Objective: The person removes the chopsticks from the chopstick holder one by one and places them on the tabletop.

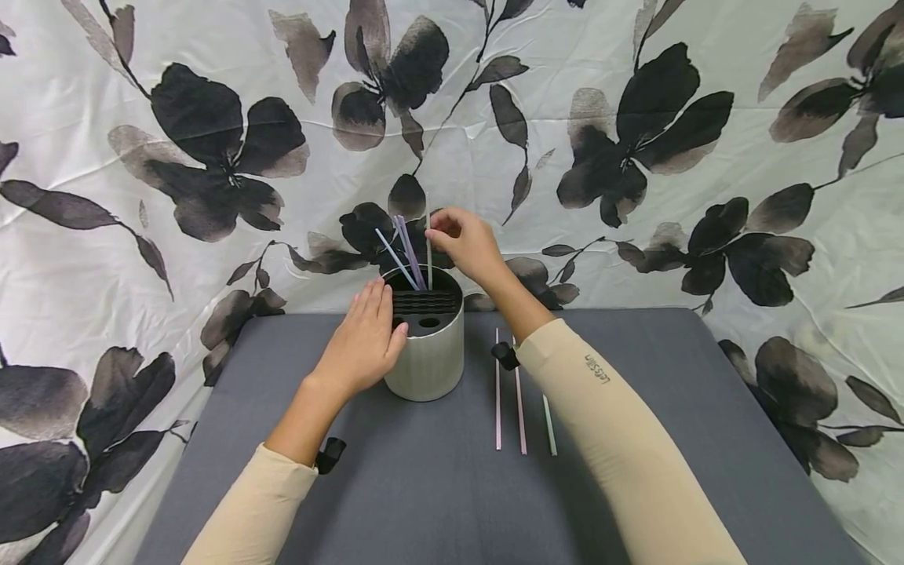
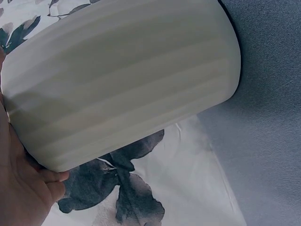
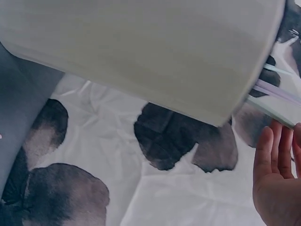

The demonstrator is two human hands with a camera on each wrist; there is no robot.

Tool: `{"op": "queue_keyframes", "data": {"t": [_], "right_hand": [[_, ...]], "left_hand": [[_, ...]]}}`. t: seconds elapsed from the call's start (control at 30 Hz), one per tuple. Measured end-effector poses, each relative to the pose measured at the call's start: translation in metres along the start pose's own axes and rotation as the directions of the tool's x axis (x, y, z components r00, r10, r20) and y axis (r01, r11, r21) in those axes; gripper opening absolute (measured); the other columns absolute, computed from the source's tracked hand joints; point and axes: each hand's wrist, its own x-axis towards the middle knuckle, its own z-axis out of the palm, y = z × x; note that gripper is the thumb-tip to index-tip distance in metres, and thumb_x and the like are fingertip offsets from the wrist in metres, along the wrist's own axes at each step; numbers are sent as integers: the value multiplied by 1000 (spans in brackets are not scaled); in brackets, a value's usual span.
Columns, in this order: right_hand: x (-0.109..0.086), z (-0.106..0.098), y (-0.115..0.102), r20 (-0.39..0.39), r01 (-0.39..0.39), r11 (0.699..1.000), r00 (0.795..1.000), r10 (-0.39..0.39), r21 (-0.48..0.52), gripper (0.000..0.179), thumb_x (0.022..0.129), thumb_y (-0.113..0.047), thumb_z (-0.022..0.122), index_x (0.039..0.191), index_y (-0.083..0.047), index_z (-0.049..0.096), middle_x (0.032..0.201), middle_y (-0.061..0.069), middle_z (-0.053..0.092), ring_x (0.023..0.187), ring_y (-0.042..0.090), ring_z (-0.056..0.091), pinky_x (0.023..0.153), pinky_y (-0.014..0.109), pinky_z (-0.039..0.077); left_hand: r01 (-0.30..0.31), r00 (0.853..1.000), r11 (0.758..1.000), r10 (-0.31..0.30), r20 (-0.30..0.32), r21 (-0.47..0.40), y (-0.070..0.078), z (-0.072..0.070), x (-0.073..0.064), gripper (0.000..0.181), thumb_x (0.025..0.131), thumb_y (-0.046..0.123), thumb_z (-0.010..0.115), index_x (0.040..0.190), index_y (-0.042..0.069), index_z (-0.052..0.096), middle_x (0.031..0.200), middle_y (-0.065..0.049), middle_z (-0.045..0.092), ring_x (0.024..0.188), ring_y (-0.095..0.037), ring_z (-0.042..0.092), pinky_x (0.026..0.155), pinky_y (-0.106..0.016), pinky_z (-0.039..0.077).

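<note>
A cream ribbed cylindrical holder (image 1: 425, 369) with a black slotted top stands upright on the grey table. My left hand (image 1: 362, 333) rests against its left rim, fingers straight; in the left wrist view, that hand (image 2: 28, 183) touches the upper end of the holder. Above the rear opening, my right hand (image 1: 468, 242) pinches an upright pale green straw (image 1: 429, 271) between thumb and finger, its lower end inside the holder. Purple straws (image 1: 411, 251) and a light blue straw (image 1: 395, 257) lean in the same opening. The right wrist view shows the green straw (image 3: 270, 110) at the fingertips.
Two pink straws (image 1: 497, 408) and another pale green straw (image 1: 549, 428) lie on the grey table (image 1: 424, 486), right of the holder, partly under the right forearm. A white floral cloth (image 1: 494, 173) hangs behind the table.
</note>
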Motion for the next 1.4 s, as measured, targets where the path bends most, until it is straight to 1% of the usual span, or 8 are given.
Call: {"op": "queue_keyframes", "data": {"t": [0.2,0.43,0.57,0.7,0.83,1.07,1.27,1.4], "right_hand": [[-2,-16,-8,-43,67,998,997,-66,20,17,98,-18,72,108,-5,70,95,11,73,83,21,68,74,27,53],[-2,-38,-14,-108,111,986,989,-97,128,15,98,-16,72,107,-3,70,96,9,71,86,22,71,79,26,59],[-2,-51,-19,-154,144,956,982,-107,257,14,97,-11,72,104,1,69,92,7,71,82,15,70,82,28,62],[-2,-66,-21,-200,161,908,976,-88,386,12,96,-6,72,103,2,68,92,5,71,81,15,71,82,27,62],[-3,-81,-20,-250,180,884,965,-75,431,9,95,-5,73,101,-1,68,94,5,72,81,15,72,81,25,62],[-9,-106,-15,-313,168,885,949,-27,435,7,94,-8,75,99,-6,70,95,8,71,79,17,73,78,24,62],[-17,-120,-2,-311,124,882,950,27,454,9,94,-9,75,100,-5,70,94,7,68,82,20,74,79,26,63],[-26,-126,14,-302,77,896,951,66,437,10,95,-10,74,103,-6,69,95,6,68,83,18,75,79,26,63]], "left_hand": [[1,1000,1000,-1,4,5,0,1,-1,71,108,37,34,157,-14,25,167,-31,19,158,-42,17,129,-54,19],[4,1000,1000,-4,7,-8,0,1,0,71,108,37,34,157,-14,24,168,-31,18,158,-43,17,129,-55,18],[4,1000,1000,-4,7,-6,0,1,0,71,109,37,34,157,-13,24,168,-31,18,158,-43,17,129,-55,18],[5,1000,1000,-5,15,-10,0,2,1,71,108,37,33,158,-13,24,168,-31,18,158,-43,16,129,-55,17],[7,1000,1000,-6,15,-14,1,1,1,71,108,37,33,157,-14,24,168,-31,18,158,-43,17,129,-55,17],[2,1000,1000,-2,9,-7,3,0,2,71,109,37,34,157,-13,25,167,-31,19,158,-43,18,129,-54,18],[5,1000,1000,-5,9,-6,2,1,1,71,108,37,35,157,-13,25,168,-30,18,158,-43,18,129,-55,18],[6,1000,1000,-6,5,-9,1,1,2,71,108,37,35,157,-13,25,167,-31,19,158,-43,17,129,-54,17]]}}
